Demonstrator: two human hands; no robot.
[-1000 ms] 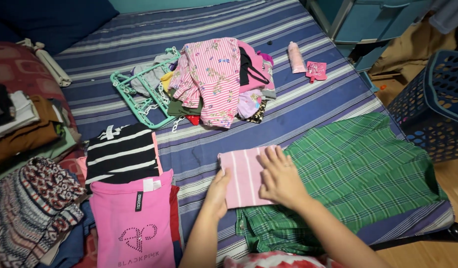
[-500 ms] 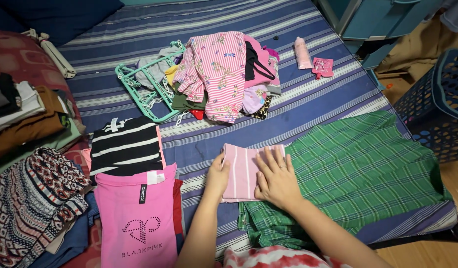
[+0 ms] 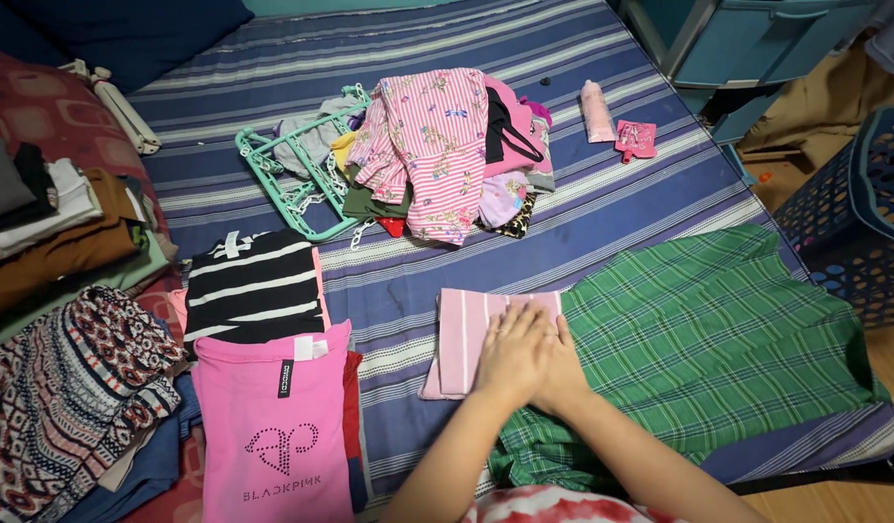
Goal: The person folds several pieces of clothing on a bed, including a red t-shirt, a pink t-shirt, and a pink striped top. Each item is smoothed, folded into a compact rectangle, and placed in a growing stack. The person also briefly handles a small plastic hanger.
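Both hands, left hand [image 3: 510,351] beside right hand [image 3: 560,363], press fingers flat on the folded pink striped cloth [image 3: 466,339] near the bed's [image 3: 611,208] front edge, smoothing it; holding nothing.

I count two hands, the left hand [image 3: 510,351] and the right hand [image 3: 555,360], at lower centre. One folded pink striped cloth [image 3: 463,339] and one green plaid garment [image 3: 718,339] beside it. One mint hanger rack [image 3: 292,184] at upper centre, one pink bottle [image 3: 596,110] at upper right, one blue basket [image 3: 858,213] at the right edge.
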